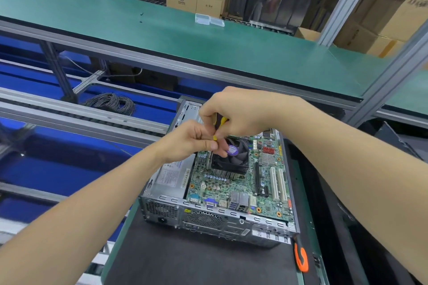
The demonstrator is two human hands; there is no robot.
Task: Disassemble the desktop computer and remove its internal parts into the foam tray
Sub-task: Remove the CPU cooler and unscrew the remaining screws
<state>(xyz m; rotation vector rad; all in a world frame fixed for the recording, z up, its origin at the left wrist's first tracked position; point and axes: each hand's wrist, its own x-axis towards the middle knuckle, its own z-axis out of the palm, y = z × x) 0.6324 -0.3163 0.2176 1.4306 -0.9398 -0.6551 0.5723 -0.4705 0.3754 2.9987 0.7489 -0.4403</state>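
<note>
An open desktop computer case lies on a dark mat, its rear panel towards me. Inside it show the green motherboard, a black CPU fan on a finned heatsink, and the silver power supply at the left. My right hand grips the black-and-yellow handle of a screwdriver above the fan's far left corner. My left hand pinches the same screwdriver lower down, at its shaft. The tip is hidden behind my fingers.
A second screwdriver with an orange-and-black handle lies on the mat by the case's near right corner. A dark case panel lies to the right. Behind runs a green shelf holding two clear plastic boxes. A coil of cable lies at the left.
</note>
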